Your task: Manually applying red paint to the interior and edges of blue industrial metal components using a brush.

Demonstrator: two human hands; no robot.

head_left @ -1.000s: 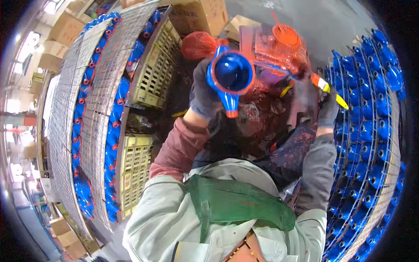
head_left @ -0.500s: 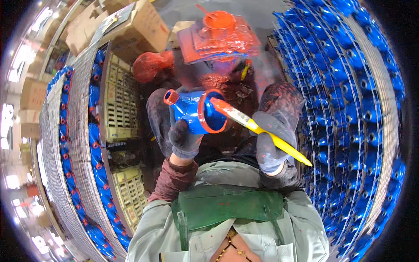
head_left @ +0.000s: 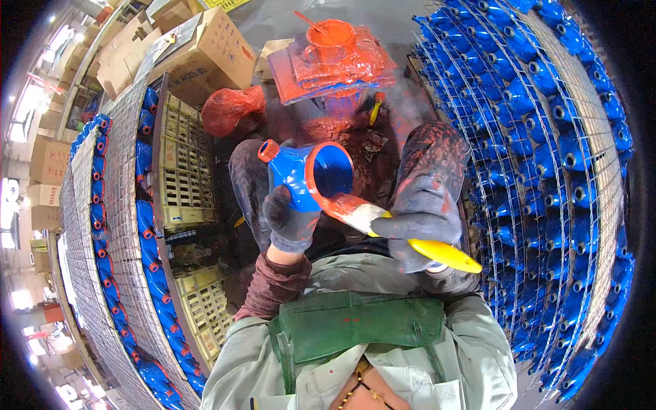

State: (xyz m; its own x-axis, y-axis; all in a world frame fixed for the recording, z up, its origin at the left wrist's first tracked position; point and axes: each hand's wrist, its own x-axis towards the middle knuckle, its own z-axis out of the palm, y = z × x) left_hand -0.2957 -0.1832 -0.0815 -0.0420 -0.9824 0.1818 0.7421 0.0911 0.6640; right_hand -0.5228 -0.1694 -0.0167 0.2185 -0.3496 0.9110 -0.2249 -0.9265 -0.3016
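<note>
One dark-gloved left hand (head_left: 290, 220) has its fingers clamped on a glossy blue, red-rimmed hollow fitting (head_left: 292, 172), up between the knees (head_left: 432, 150), while the gloved right hand (head_left: 425, 227), fingers wrapped round a yellow-handled paintbrush (head_left: 444, 255), holds red bristles (head_left: 336, 205) right at its wide rim.
</note>
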